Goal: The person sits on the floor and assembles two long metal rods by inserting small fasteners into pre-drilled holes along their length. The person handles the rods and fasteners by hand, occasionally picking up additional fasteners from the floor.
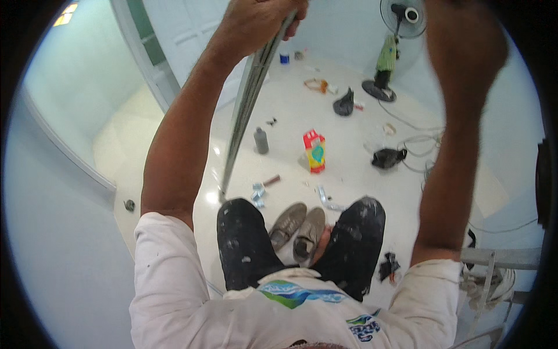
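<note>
Raised at the top centre, my left hand (264,23) has its fingers wrapped round a long, narrow grey strip (249,96) that looks like metal profile. From my grip the strip slants down to the lower left, and its far end shows near my left knee. My right hand (467,43) is lifted at the upper right, smeared by motion. Its fingers cannot be made out, nor whether it holds anything. Below are my knees in dark, paint-spotted trousers, with a pair of worn shoes (297,230) between them.
Scattered over the pale floor are a grey bottle (261,141), a red and yellow bag (314,152), black plastic bags (344,103) and loose cables (421,142). A standing fan (385,70) is at the back right. A metal frame (500,257) stands close on my right; a white door (186,35) is at the left.
</note>
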Demonstrator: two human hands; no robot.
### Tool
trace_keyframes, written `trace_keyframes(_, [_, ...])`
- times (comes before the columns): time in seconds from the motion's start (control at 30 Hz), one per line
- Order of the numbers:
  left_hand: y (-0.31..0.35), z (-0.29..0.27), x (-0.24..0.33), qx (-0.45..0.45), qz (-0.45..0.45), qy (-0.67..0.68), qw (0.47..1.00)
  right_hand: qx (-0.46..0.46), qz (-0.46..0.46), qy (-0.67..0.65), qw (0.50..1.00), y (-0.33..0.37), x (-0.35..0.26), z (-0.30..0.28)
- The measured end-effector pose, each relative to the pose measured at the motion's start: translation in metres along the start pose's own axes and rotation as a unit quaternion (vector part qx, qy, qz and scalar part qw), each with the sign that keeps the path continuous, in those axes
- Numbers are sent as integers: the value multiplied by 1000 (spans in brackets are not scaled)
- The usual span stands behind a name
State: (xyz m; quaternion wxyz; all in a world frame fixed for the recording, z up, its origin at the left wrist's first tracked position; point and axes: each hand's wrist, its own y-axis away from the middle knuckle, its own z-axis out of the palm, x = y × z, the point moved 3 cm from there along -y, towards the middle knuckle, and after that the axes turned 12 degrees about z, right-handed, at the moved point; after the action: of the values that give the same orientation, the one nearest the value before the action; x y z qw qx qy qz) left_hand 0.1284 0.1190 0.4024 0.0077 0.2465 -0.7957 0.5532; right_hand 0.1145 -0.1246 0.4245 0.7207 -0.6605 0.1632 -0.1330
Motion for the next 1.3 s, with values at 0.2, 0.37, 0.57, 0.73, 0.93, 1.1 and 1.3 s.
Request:
trace_keyframes(0.2, [-53, -37, 36, 105, 23, 74, 991, -206, 236, -299, 902, 75, 5, 61])
trace_keyframes(0.37, [-40, -57, 52, 121, 39, 170, 977, -247, 316, -431, 809, 88, -16, 86])
trace_keyframes(0.57, [-24, -65, 47, 79, 73, 285, 952, -173, 258, -449, 838, 94, -40, 104])
trace_keyframes(0.73, [-24, -71, 57, 105, 64, 262, 957, -84, 181, -425, 883, 108, -63, 109])
trace_keyframes(0.93, [-22, -60, 59, 196, 40, 150, 968, -30, 198, -399, 895, 109, -72, 122])
trace_keyframes(1.1, [-23, -68, 52, 185, 21, 116, 976, -7, 179, -378, 908, 115, -62, 133])
trace_keyframes(1.3, [-30, -42, 60, 255, -24, 21, 967, 7, 104, -331, 938, 108, -45, 132])
